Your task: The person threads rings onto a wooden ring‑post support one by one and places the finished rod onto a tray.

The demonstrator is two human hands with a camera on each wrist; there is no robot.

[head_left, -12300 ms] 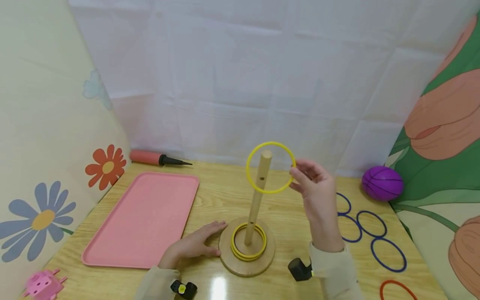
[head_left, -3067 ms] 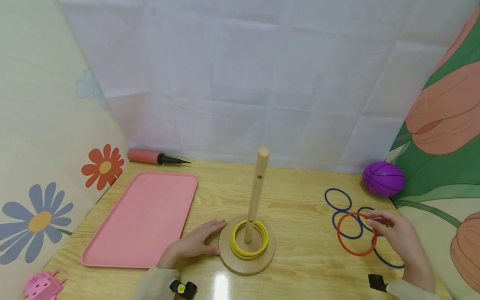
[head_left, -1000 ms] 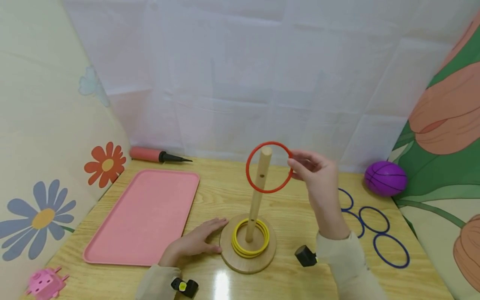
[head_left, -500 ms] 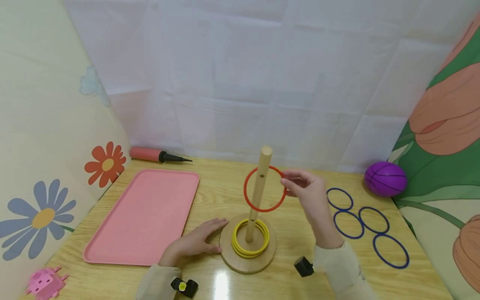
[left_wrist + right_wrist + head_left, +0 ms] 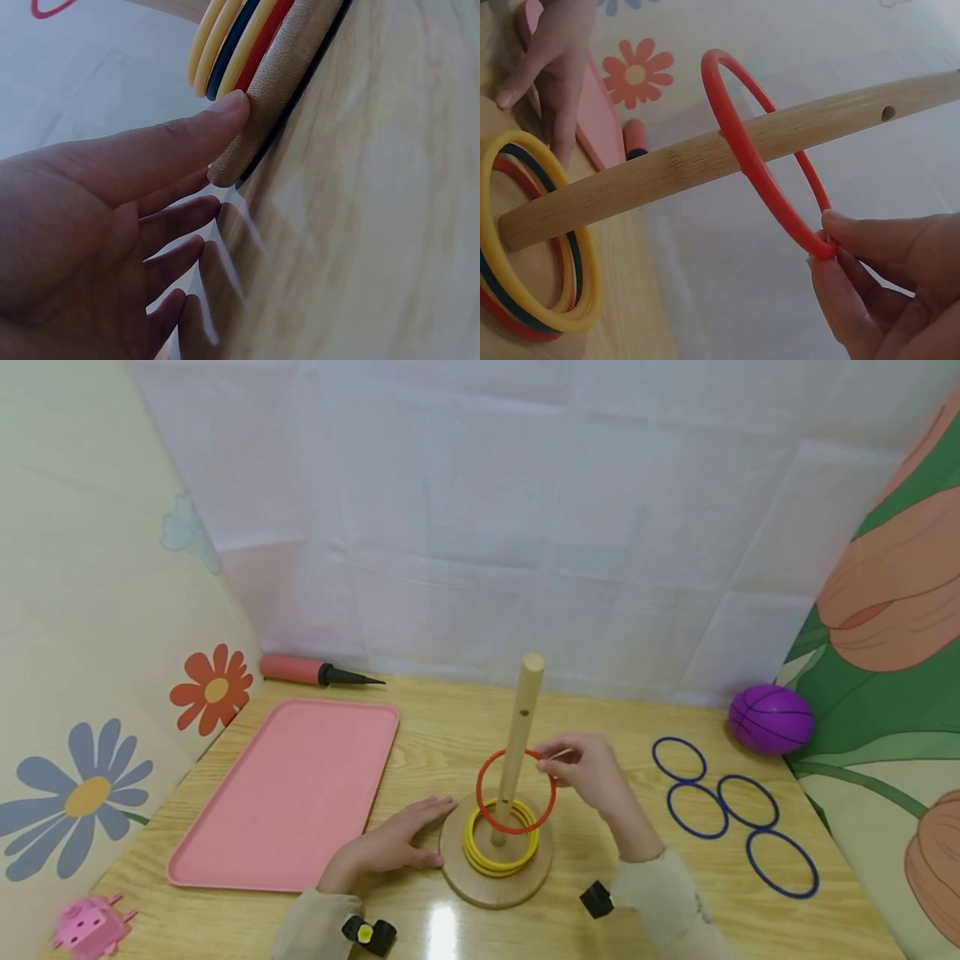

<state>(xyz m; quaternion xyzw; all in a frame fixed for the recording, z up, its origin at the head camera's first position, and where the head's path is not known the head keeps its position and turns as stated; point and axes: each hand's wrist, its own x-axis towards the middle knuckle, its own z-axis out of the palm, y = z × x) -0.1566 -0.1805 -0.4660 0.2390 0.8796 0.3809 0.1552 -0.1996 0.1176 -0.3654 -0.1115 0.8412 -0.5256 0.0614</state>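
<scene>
My right hand point(image 5: 588, 772) pinches a red ring point(image 5: 731, 124) between thumb and fingers. The ring encircles the upright wooden peg point(image 5: 520, 727), tilted and above the ring stack. At the peg's foot lies a stack of rings point(image 5: 592, 300); yellow, dark blue and red ones show in the wrist views. My left hand point(image 5: 397, 839) touches the rim of the round wooden base point(image 5: 495, 893), its thumb on the near edge and its fingers extended along the side. In the left wrist view, the left thumb point(image 5: 172, 146) presses the base's edge beside the stack.
Several blue rings point(image 5: 697, 837) lie on the table at right, near a purple ball point(image 5: 771, 719). A pink tray point(image 5: 292, 793) is at left, with a red and black hand pump point(image 5: 292, 668) behind it. A pink pig-like toy point(image 5: 92, 927) sits at the front left corner.
Over the last second, my right hand has lowered the red ring from the peg's top to its lower part. Earlier it held a yellow ring, then the red one at right. The left hand stays put.
</scene>
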